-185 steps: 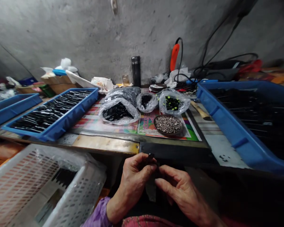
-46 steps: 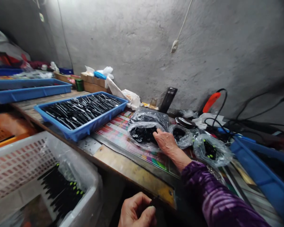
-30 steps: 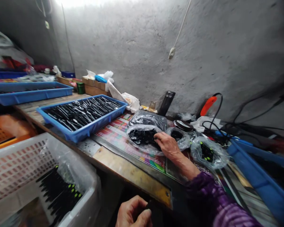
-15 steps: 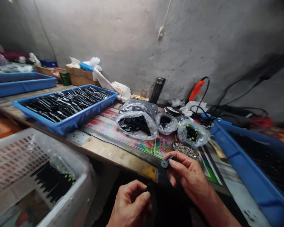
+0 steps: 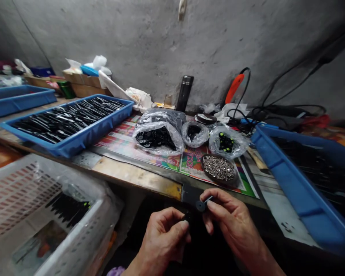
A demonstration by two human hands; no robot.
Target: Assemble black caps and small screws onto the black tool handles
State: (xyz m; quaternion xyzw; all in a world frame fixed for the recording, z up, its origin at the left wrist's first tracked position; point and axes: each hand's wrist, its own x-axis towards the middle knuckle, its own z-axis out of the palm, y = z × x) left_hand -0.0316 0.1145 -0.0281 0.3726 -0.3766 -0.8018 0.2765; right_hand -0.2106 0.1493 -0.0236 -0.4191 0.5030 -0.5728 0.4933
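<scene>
Back from the bag (image 5: 155, 140), right hand (image 5: 232, 218) pinches a black disc (image 5: 200, 206); left hand (image 5: 162, 239) clenches a dark piece (image 5: 186, 217); mat (image 5: 166, 163) shows "TO".

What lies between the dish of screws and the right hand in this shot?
In the head view, a strip of the colourful printed mat and the table's front edge lie between the dish of screws and the right hand, which pinches a black disc.

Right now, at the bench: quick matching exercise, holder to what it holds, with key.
1. right hand
2. round dark dish
3. rightmost clear plastic bag
4. front blue tray

A. long black pieces
B. small silver fasteners
C. small black disc
D. black parts with green dots

Pairs: 1C, 2B, 3D, 4A.
</scene>
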